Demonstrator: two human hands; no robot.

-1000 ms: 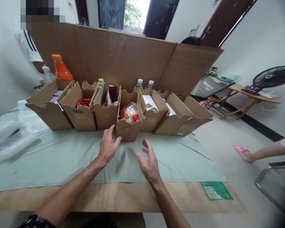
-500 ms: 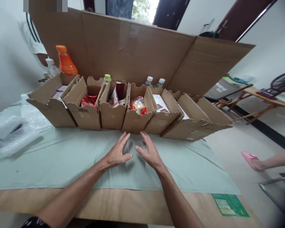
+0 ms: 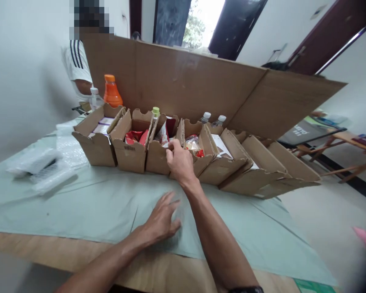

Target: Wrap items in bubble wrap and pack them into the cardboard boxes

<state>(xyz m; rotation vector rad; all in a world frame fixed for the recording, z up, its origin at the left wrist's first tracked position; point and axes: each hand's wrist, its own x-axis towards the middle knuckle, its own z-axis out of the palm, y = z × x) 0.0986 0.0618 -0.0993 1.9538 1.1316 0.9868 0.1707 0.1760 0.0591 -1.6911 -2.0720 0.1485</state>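
My right hand [image 3: 179,162] reaches forward to a row of open cardboard boxes [image 3: 129,154]. Its fingers curl at the top front edge where the third box [image 3: 155,162] meets the fourth box [image 3: 205,163]. What they grip is hidden. A red and yellow snack packet [image 3: 194,145] lies in the fourth box just right of the hand. Red packets [image 3: 134,136] fill the second box. My left hand [image 3: 163,216] lies flat on the pale green cloth [image 3: 91,199], fingers spread, holding nothing.
A tall cardboard sheet [image 3: 186,85] stands behind the boxes. An orange bottle [image 3: 112,92], a green-capped bottle [image 3: 155,110] and two water bottles [image 3: 205,117] stand at the back. Bubble wrap [image 3: 39,167] lies at the left. A person in a striped sleeve [image 3: 76,65] stands far left.
My right hand has gone forward from the cloth up to the boxes' front edge and curled its fingers. My left hand has drawn back toward me and flattened. The view has shifted.
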